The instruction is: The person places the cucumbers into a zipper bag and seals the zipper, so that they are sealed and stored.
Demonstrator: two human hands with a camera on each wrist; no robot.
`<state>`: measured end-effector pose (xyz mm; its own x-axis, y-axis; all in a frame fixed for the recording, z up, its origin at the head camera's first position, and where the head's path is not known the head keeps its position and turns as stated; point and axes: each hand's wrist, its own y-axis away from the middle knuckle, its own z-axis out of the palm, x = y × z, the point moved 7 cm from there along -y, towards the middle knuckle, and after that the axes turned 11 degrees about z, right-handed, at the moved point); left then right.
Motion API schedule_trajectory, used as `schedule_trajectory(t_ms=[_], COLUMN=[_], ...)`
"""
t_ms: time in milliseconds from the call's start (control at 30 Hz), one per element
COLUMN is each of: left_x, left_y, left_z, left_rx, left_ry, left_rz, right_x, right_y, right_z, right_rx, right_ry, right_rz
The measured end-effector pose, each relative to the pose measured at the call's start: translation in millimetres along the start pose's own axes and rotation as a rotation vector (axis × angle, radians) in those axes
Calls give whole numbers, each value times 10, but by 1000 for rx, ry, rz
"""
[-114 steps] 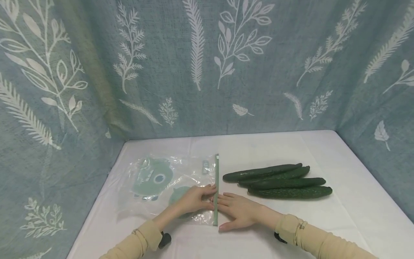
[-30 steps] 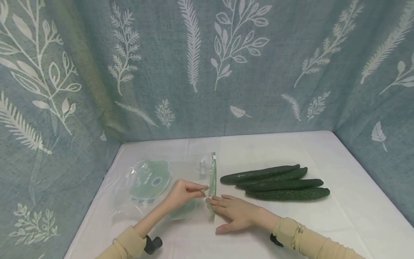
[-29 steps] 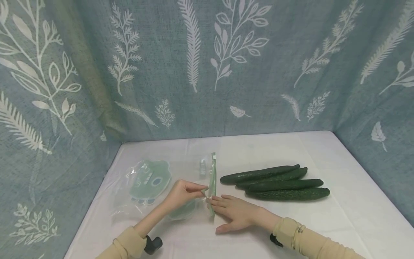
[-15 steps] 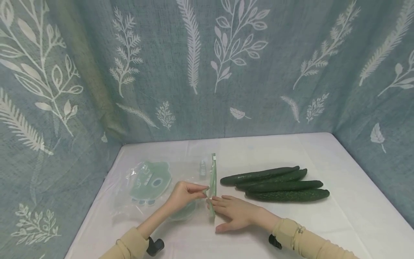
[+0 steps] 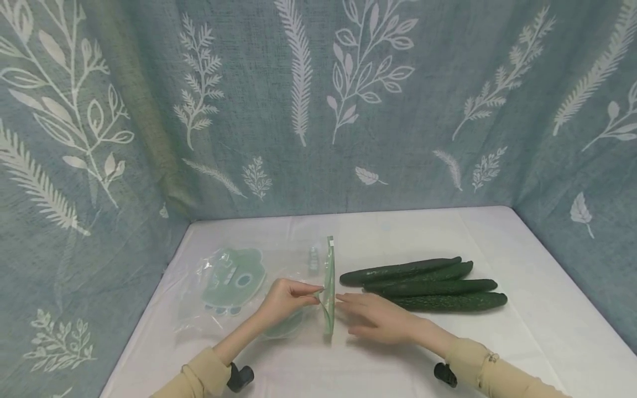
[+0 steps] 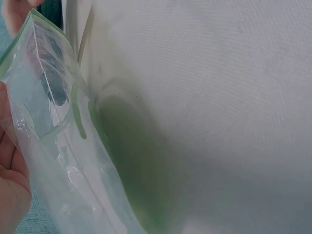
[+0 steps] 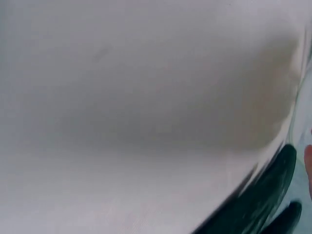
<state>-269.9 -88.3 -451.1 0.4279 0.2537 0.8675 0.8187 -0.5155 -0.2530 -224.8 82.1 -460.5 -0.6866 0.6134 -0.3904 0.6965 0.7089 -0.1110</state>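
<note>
White surface [image 5: 522, 331]: left hand [image 5: 283, 301] grip pinches zip bag [image 5: 234, 287] mouth edge; right hand [image 5: 380, 320] fingers straight, relaxed, beside bag mouth, cucumbers [image 5: 428, 282] near.

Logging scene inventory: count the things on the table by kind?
Cucumbers: 4
Zip bag: 1, its green strip pinched by the left hand; right hand open beside it
Total: 5
</note>
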Motion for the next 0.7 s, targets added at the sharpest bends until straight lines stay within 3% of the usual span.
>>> schedule_trajectory(t_ms=[500,700], left_x=[26,22], left_y=[11,34], left_z=[1,4], left_rx=[3,9], left_ry=[40,55], left_rz=[7,2], right_x=[372,628], right_y=[473,680], right_z=[-537,-672], right_rx=[196,261], right_ry=[-209,-258], right_rz=[177,328])
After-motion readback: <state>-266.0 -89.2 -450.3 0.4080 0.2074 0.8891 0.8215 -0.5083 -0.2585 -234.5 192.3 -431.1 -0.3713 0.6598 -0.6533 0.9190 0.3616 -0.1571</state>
